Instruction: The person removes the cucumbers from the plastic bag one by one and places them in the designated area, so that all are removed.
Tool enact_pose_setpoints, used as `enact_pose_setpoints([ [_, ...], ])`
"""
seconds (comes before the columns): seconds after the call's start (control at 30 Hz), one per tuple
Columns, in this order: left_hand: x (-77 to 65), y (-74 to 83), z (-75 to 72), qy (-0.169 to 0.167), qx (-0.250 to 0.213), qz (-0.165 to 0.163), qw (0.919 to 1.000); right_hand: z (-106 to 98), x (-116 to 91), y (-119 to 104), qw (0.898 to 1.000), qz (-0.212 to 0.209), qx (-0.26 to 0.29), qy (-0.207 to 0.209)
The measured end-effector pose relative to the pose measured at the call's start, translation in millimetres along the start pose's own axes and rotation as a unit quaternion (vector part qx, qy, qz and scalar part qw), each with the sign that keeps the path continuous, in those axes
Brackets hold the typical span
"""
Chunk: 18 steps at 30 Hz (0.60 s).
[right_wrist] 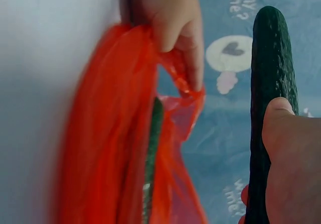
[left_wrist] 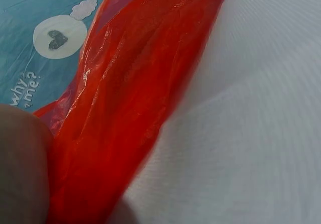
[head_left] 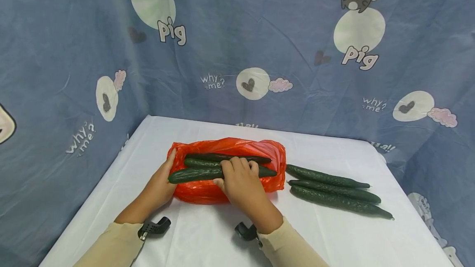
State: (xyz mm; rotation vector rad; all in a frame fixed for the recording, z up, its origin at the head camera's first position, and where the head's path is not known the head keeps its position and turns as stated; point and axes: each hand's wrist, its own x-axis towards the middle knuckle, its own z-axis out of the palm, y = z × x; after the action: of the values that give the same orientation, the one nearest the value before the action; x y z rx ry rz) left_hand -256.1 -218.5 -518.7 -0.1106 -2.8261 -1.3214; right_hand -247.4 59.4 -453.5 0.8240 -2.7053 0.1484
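Note:
A red plastic bag (head_left: 202, 196) lies with its mouth spread wide. My left hand (head_left: 161, 184) grips the bag's left edge; in the right wrist view, thumb and fingers of that left hand (right_wrist: 173, 18) pinch the rim. Over the opening, my right hand (head_left: 243, 182) holds a dark green cucumber (head_left: 196, 174) crosswise around its middle. The right wrist view shows this cucumber (right_wrist: 273, 58) raised apart from the bag, the thumb along it. Behind it, two more cucumbers (head_left: 226, 157) lie in the bag, partly hidden by the held one and the right hand.
Three cucumbers (head_left: 334, 193) lie side by side on the white tabletop (head_left: 208, 238), just right of the bag. A blue printed cloth (head_left: 230, 48) hangs behind the table and along its sides. Each wrist carries a small black camera (head_left: 157, 226).

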Motion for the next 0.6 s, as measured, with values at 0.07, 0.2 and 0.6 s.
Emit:
enact_pose_setpoints([
  [0.07,0.3,-0.2,0.1,0.000,0.005,-0.003,1.0000,-5,-1,-2,1.000,0.000,-0.001,0.006],
  [0.2,1.9,-1.4,0.5,0.000,0.013,-0.009,0.9999,-15,-1,-5,1.000,-0.002,0.002,0.018],
  [0.6,-3.6,-1.0,-1.6,0.012,0.016,0.009,0.9998,-46,-18,10,0.999,0.025,0.026,0.020],
])
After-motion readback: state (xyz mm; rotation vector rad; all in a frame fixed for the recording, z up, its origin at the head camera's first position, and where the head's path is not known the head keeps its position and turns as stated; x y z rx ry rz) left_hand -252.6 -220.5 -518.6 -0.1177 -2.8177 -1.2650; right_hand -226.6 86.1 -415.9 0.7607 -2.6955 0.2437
